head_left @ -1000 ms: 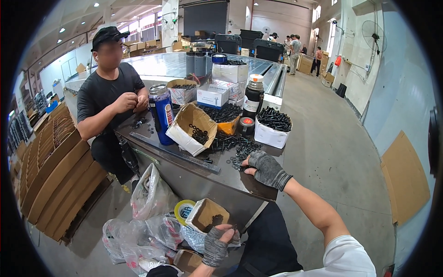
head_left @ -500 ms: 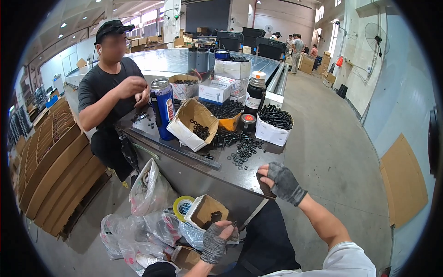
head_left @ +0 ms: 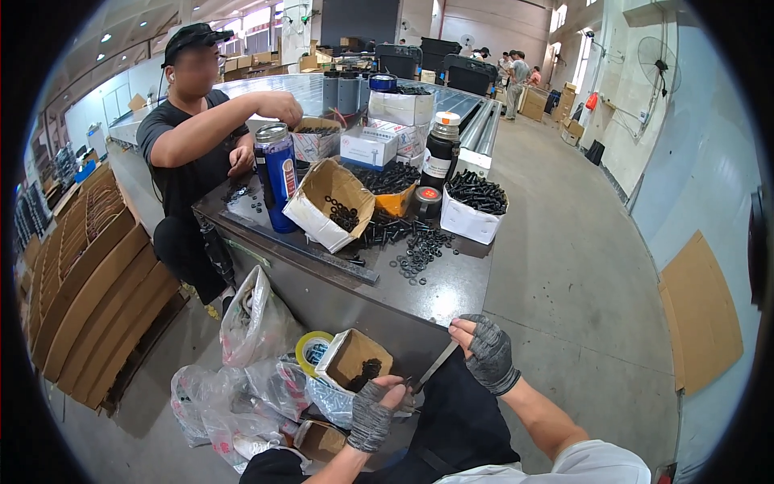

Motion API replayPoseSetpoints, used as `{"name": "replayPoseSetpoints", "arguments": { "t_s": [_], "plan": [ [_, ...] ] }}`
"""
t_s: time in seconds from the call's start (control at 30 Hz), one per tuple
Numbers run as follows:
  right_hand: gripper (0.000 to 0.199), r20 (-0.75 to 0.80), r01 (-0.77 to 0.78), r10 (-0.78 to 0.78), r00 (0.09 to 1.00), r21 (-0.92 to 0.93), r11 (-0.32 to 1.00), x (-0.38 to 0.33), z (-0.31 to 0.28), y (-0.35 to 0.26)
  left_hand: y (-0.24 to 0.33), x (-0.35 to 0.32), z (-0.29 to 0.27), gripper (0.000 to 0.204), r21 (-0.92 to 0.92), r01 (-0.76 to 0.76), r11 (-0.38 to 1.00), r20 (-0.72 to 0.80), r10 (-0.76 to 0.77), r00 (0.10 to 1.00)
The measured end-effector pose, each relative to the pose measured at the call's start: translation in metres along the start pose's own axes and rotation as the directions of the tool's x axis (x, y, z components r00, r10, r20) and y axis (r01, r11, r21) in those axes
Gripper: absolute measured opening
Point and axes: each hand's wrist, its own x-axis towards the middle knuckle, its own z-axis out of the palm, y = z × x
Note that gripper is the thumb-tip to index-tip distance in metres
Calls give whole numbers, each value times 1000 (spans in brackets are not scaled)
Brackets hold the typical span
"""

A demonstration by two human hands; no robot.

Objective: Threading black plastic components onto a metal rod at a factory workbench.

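My left hand (head_left: pixel 373 415), in a grey fingerless glove, is held low beside the open carton of small black rings (head_left: pixel 352 367). Its thumb and forefinger are pinched together; a small dark piece shows at the tips, too small to name. My right hand (head_left: pixel 489 355), gloved the same way, is at the near right corner of the dark metal table (head_left: pixel 419 302), fingers curled together. Whatever its fingertips hold, if anything, is hidden. On the table lie loose black washers (head_left: pixel 415 260) and black bolts (head_left: pixel 383 232), near a tilted carton of rings (head_left: pixel 326 206).
A white box of black bolts (head_left: pixel 476 208), a black thermos (head_left: pixel 439 153) and a blue bottle (head_left: pixel 278 181) stand on the table. Plastic bags (head_left: pixel 258 323) and a tape roll (head_left: pixel 316 352) are below. A co-worker (head_left: pixel 189 121) sits at the left, beside stacked cardboard (head_left: pixel 105 282).
My right hand has moved down and slightly left off the tabletop corner, nearer my left hand, which stays low and pinched. The co-worker's arm has reached out toward a box of hardware.
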Motion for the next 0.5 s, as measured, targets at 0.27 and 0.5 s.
{"name": "replayPoseSetpoints", "arguments": {
  "t_s": [0.27,0.5],
  "plan": [
    [26,-146,-30,31,989,13,999,6,9,-6,-2,0,-1,22,-36,39,999,18,-38,999],
    [41,76,-101,102,992,-19,995,30,-1,-7,-4,-4,3,21,-37,47,998,49,-45,998]
  ]
}}
